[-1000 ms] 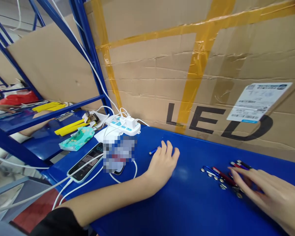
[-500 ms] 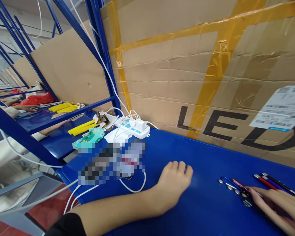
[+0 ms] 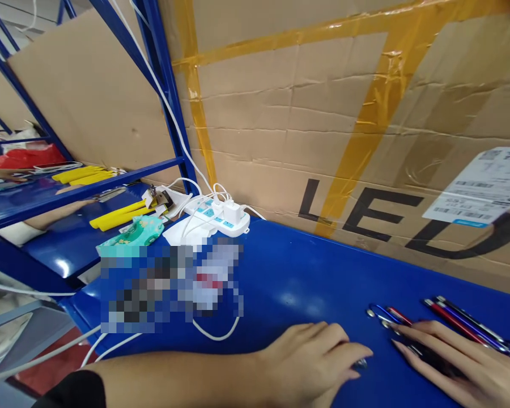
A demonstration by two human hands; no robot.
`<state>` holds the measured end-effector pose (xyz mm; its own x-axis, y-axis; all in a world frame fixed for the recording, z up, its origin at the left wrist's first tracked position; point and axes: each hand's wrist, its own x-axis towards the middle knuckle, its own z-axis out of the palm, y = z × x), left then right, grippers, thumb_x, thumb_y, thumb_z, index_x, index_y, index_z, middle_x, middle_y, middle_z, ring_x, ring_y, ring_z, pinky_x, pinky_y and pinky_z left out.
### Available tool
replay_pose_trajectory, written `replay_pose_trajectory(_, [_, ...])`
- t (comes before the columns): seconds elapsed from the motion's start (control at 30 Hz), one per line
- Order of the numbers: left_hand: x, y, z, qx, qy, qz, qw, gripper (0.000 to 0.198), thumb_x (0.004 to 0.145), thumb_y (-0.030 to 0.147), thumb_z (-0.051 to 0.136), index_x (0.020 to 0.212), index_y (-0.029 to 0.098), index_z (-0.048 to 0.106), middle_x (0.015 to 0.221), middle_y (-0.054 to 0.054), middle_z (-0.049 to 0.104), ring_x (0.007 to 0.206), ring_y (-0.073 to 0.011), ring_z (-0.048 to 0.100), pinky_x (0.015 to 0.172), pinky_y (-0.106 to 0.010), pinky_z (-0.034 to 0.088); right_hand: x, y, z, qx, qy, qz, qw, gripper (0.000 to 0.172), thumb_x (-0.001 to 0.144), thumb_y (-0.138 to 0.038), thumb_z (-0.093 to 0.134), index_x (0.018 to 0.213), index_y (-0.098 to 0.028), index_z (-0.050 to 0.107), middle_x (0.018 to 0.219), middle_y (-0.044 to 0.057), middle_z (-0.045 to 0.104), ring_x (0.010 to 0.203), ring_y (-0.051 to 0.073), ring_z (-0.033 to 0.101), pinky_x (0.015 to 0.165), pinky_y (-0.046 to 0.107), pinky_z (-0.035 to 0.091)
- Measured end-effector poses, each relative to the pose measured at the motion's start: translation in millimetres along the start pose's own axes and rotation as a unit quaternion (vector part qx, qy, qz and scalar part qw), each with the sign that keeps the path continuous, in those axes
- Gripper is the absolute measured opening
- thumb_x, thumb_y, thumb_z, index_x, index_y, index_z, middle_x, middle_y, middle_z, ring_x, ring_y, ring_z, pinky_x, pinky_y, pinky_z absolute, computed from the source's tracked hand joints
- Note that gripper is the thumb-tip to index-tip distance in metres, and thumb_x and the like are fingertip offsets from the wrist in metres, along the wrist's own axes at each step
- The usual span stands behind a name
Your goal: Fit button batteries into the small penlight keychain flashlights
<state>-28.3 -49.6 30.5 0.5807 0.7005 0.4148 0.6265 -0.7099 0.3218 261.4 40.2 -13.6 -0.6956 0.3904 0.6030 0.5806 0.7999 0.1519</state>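
My left hand [image 3: 312,360] is low in the middle of the blue table, thumb and fingertips pinched on a small shiny piece [image 3: 360,363], mostly hidden. To its right my right hand [image 3: 463,354] lies low over the table, fingers stretched out and thumb slightly apart. Just beyond its fingertips, a blue wire-like loop [image 3: 383,310] and a red, pen-like stick [image 3: 397,315] lie with small silver round ends. Something dark under the palm is partly covered. Above the right hand lie slim metallic pens, among them a red pen [image 3: 454,320] and a black pen [image 3: 463,311].
A white power strip [image 3: 232,226] with plugs and cables sits at the back left. Beside it are a teal patterned packet [image 3: 131,235] and yellow sticks [image 3: 119,216]. Blurred items cover the left front. A taped cardboard panel [image 3: 259,141] stands behind the blue table [image 3: 280,272].
My left hand has moved right and nearer me, and a shiny piece now shows at its fingertips. My right hand has shifted left over the small silver-ended items. The view has swung slightly right.
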Motion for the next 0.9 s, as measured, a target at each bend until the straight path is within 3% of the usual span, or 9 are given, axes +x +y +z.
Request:
replay_pose_trajectory(0.17, [3, 0, -3.0, -0.146, 0.006, -0.079, 0.986, 0.022, 0.090, 0.015, 0.047, 0.111, 0.017, 0.054, 0.095, -0.004, 0.066, 0.086, -0.0153, 0.063, 0.084, -0.027, 0.050, 23, -17, -13, 0.034, -0.032, 0.043, 0.998, 0.030, 0.092, -0.035, 0.044, 0.093, -0.023, 0.071, 0.089, 0.003, 0.070, 0.070, 0.015, 0.070, 0.063, 0.021, 0.058])
replay_pose_trajectory(0.33, [8, -2, 2.0, -0.246, 0.016, -0.190, 0.951, 0.022, 0.091, 0.018, 0.042, 0.111, 0.021, 0.049, 0.076, 0.002, 0.060, 0.063, -0.0115, 0.057, 0.062, -0.021, 0.046, 28, -23, -21, 0.039, -0.060, 0.074, 0.995, 0.029, 0.093, -0.034, 0.045, 0.092, -0.022, 0.071, 0.088, 0.003, 0.070, 0.069, 0.013, 0.069, 0.064, 0.020, 0.056])
replay_pose_trajectory(0.43, [8, -1, 5.3, -0.271, 0.010, -0.217, 0.938, 0.020, 0.092, 0.020, 0.039, 0.111, 0.022, 0.047, 0.069, 0.005, 0.054, 0.056, -0.0106, 0.050, 0.055, -0.021, 0.040, 30, -26, -25, 0.029, -0.044, 0.086, 0.995, 0.033, 0.094, -0.037, 0.042, 0.089, -0.021, 0.071, 0.086, 0.003, 0.071, 0.069, 0.014, 0.069, 0.062, 0.020, 0.056])
replay_pose_trajectory(0.6, [1, 12, 2.3, -0.302, 0.002, -0.218, 0.928, 0.022, 0.092, 0.022, 0.039, 0.112, 0.020, 0.047, 0.065, 0.005, 0.054, 0.053, -0.0100, 0.051, 0.052, -0.020, 0.040, 29, -26, -26, -0.006, -0.014, 0.055, 0.998, 0.035, 0.095, -0.037, 0.040, 0.090, -0.021, 0.071, 0.086, 0.003, 0.071, 0.072, 0.016, 0.069, 0.063, 0.024, 0.056])
replay_pose_trajectory(0.73, [-2, 20, -5.3, -0.247, -0.030, -0.178, 0.952, 0.026, 0.087, 0.024, 0.047, 0.112, 0.019, 0.052, 0.079, -0.001, 0.067, 0.062, -0.0133, 0.064, 0.061, -0.022, 0.050, 25, -21, -16, -0.034, -0.010, 0.015, 0.999, 0.043, 0.096, -0.038, 0.032, 0.094, -0.022, 0.072, 0.089, 0.004, 0.071, 0.077, 0.019, 0.069, 0.068, 0.030, 0.057])
replay_pose_trajectory(0.83, [-1, 19, -1.5, -0.215, -0.060, -0.158, 0.962, 0.028, 0.088, 0.026, 0.049, 0.114, 0.018, 0.053, 0.085, -0.003, 0.073, 0.068, -0.0156, 0.069, 0.066, -0.023, 0.054, 18, -14, -3, -0.024, -0.013, 0.010, 1.000, 0.043, 0.094, -0.040, 0.031, 0.092, -0.029, 0.073, 0.089, 0.002, 0.072, 0.078, 0.020, 0.069, 0.070, 0.031, 0.058])
replay_pose_trajectory(0.9, [-1, 17, 6.4, -0.175, -0.071, -0.126, 0.974, 0.029, 0.088, 0.028, 0.051, 0.116, 0.019, 0.053, 0.089, -0.003, 0.074, 0.075, -0.0169, 0.071, 0.071, -0.024, 0.054, 12, -11, 8, 0.013, -0.015, 0.050, 0.999, 0.038, 0.091, -0.043, 0.035, 0.093, -0.036, 0.073, 0.088, -0.001, 0.072, 0.078, 0.018, 0.069, 0.072, 0.026, 0.059])
